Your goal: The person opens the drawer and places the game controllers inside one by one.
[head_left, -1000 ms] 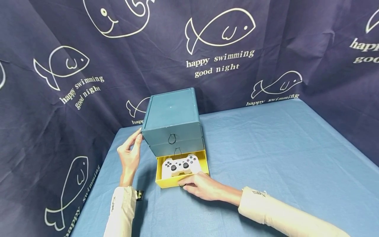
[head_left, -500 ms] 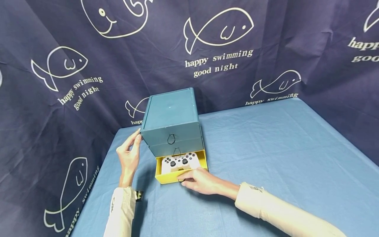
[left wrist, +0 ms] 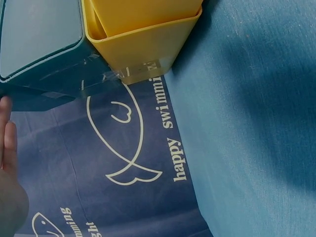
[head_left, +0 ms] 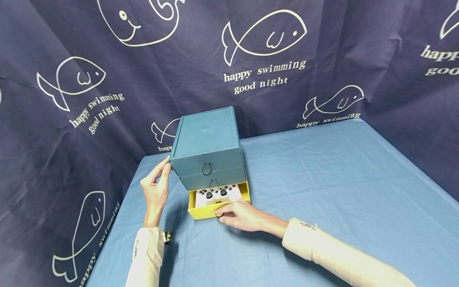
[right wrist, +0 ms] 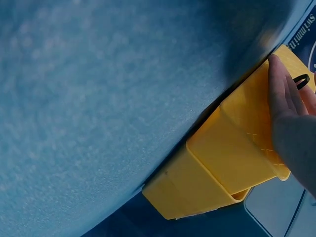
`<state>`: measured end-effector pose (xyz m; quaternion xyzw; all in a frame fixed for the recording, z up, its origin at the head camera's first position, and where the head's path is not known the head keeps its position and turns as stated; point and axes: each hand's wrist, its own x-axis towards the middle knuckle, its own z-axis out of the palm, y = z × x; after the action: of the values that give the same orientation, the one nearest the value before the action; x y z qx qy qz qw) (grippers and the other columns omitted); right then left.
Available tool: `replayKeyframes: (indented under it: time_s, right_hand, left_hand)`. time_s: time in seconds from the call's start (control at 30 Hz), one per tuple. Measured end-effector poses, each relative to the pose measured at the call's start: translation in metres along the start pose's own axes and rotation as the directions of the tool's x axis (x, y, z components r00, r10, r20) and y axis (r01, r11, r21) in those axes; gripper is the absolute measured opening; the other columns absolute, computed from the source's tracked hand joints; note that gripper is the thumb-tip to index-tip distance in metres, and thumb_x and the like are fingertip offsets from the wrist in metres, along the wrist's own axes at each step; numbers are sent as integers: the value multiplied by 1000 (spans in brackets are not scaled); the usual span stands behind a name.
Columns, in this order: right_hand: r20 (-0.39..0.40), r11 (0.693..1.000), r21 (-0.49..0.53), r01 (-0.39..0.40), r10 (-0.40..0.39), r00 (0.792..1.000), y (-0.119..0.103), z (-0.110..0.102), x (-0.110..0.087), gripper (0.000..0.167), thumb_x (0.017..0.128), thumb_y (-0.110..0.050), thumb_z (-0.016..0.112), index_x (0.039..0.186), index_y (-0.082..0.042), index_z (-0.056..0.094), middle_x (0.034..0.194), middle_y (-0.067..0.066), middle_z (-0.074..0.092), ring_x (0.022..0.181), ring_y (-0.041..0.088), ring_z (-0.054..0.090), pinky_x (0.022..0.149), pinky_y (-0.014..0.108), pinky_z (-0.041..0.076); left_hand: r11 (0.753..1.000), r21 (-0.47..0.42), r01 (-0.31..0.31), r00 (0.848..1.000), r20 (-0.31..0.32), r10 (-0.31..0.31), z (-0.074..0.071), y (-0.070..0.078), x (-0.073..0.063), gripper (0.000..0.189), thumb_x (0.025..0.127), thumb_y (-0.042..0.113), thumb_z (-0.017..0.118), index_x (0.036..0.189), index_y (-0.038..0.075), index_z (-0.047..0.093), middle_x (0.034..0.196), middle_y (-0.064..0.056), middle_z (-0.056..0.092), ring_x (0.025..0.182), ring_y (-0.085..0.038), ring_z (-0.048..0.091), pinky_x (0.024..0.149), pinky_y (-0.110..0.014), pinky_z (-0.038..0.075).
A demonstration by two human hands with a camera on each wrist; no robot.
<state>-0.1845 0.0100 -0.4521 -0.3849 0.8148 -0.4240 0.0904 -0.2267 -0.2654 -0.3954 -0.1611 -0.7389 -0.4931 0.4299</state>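
Observation:
A stacked drawer cabinet has two blue-green tiers (head_left: 206, 135) above a yellow bottom drawer (head_left: 202, 213). That drawer stands partly out, and a white game controller (head_left: 201, 198) lies in it, its near part hidden behind the drawer front and my hand. My right hand (head_left: 242, 215) presses extended fingers against the yellow front; the black loop pull (right wrist: 301, 81) shows between fingers and thumb in the right wrist view. At the cabinet's front left edge, my left hand (head_left: 156, 189) touches the upper tier with nearly straight fingers (left wrist: 10, 143).
A blue cloth (head_left: 315, 191) covers the table, extending to the right and in front of the cabinet. Dark blue curtains (head_left: 201, 71) with white fish prints rise behind and at both sides. Black loop pulls (head_left: 206, 169) hang on the blue-green drawer fronts.
The yellow drawer has slid farther into the cabinet, carrying the controller partly under the upper tiers. My right hand has moved with it, toward the cabinet. The left hand keeps its place.

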Motion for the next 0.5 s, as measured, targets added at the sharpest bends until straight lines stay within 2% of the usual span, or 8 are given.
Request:
replayKeyframes:
  time_s: [0.07,0.17,0.23,0.5]
  right_hand:
    - [-5,1000,-7,-4,4,1000,0,-1,0,31,100,-13,68,130,-6,72,137,12,66,64,3,51,59,22,44]
    - [-2,1000,10,-20,20,1000,0,-1,1,32,100,-13,68,131,-6,72,137,13,65,52,2,44,52,21,41]
    - [0,999,23,-29,29,1000,1,-1,1,32,100,-12,67,132,-6,71,136,14,65,42,2,33,46,21,36]
    - [-4,999,22,-27,27,1000,3,-2,3,32,100,-12,67,131,-6,72,136,14,65,40,1,32,47,21,36]
  left_hand:
    - [1000,2,3,1000,-1,-3,1,0,0,26,96,-4,71,121,0,76,99,-14,78,86,-20,75,85,-21,52]
    - [1000,3,7,1000,-5,-7,1,1,0,27,95,-5,71,121,0,76,98,-15,78,86,-19,74,85,-21,52]
    - [1000,1,9,1000,-5,-9,1,1,0,27,95,-5,71,121,0,76,99,-15,78,86,-16,74,85,-21,52]
    - [1000,5,7,1000,-1,-7,1,1,0,26,95,-6,70,121,-3,75,101,-16,77,87,-11,74,86,-20,52]
